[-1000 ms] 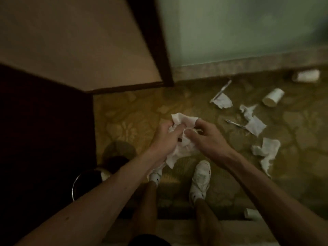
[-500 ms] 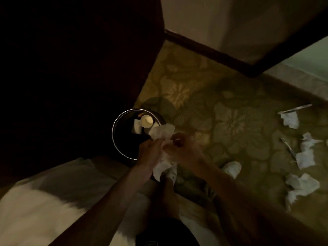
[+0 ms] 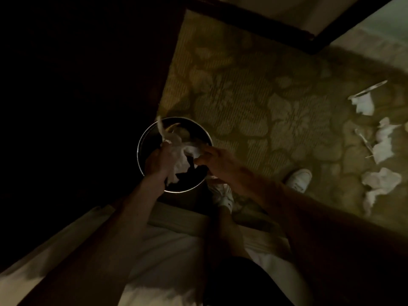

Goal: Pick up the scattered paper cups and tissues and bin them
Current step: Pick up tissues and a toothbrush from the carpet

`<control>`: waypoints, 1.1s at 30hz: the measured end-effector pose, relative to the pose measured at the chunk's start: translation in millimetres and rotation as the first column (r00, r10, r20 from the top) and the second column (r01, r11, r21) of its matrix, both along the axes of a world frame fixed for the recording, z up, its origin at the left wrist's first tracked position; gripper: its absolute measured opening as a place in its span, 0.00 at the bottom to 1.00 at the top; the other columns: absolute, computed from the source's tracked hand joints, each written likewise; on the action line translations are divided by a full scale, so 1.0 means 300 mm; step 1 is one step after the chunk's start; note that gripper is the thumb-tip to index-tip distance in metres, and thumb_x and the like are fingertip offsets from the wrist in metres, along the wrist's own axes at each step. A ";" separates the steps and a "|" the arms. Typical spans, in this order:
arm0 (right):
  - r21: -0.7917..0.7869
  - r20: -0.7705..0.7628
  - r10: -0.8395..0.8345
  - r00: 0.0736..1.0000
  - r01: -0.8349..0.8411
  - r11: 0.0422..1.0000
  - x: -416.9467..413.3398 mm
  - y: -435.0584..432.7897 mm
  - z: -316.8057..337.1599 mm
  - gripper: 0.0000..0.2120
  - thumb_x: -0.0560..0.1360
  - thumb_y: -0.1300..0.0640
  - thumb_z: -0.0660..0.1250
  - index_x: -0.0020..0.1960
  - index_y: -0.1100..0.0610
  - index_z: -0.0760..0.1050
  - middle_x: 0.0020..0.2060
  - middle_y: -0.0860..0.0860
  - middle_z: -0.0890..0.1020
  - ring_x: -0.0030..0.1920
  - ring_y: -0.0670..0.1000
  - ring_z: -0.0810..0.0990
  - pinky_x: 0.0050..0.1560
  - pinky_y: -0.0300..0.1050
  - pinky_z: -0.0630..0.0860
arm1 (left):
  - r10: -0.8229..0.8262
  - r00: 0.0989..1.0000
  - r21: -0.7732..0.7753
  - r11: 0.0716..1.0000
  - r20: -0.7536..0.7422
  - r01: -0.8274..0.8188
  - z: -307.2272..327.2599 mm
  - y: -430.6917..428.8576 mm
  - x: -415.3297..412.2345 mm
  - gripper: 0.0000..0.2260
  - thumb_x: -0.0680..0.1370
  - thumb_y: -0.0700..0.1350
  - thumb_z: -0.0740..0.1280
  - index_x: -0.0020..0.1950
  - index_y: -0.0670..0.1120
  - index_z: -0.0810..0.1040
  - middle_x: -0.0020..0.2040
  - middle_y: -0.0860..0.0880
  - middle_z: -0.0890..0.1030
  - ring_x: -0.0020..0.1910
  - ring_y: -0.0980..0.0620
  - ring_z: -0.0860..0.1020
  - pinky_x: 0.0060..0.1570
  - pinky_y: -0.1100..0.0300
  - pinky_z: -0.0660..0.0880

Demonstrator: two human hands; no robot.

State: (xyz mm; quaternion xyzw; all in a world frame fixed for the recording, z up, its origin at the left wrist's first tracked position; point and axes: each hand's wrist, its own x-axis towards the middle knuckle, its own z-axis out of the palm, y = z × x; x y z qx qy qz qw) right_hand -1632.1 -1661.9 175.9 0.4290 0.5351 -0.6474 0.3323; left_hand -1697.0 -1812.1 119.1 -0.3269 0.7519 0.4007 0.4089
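Note:
Both my hands are over the round metal-rimmed bin (image 3: 141, 142) on the carpet. My left hand (image 3: 160, 161) grips a bundle of white tissues (image 3: 180, 151) above the bin's opening. My right hand (image 3: 217, 161) pinches the right side of the same bundle. The bin's inside is dark and mostly hidden by the tissues. More crumpled tissues lie on the carpet at the right: one (image 3: 364, 104) near a thin white stick (image 3: 371, 88), another (image 3: 383, 146), and a third (image 3: 379, 184) nearer my feet.
Dark furniture (image 3: 77, 85) fills the left, right beside the bin. A white bed edge (image 3: 167, 246) runs under my arms. My white shoes (image 3: 298, 178) stand on the patterned carpet. A dark baseboard (image 3: 254, 23) and doorframe run along the top right.
My hands have carried the tissue bundle left and forward from beside the bin to over its opening. The view has come closer to the bin; the cup seen inside it is now covered.

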 end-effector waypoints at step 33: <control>0.323 -0.166 -0.740 0.652 0.745 0.584 1.100 1.360 0.265 0.20 0.74 0.55 0.72 0.65 0.50 0.76 0.56 0.46 0.81 0.53 0.41 0.80 0.55 0.43 0.79 | -0.937 0.274 0.162 0.242 -0.219 0.957 0.328 1.857 0.677 0.10 0.76 0.54 0.72 0.38 0.49 0.80 0.31 0.53 0.78 0.34 0.52 0.77 0.39 0.50 0.77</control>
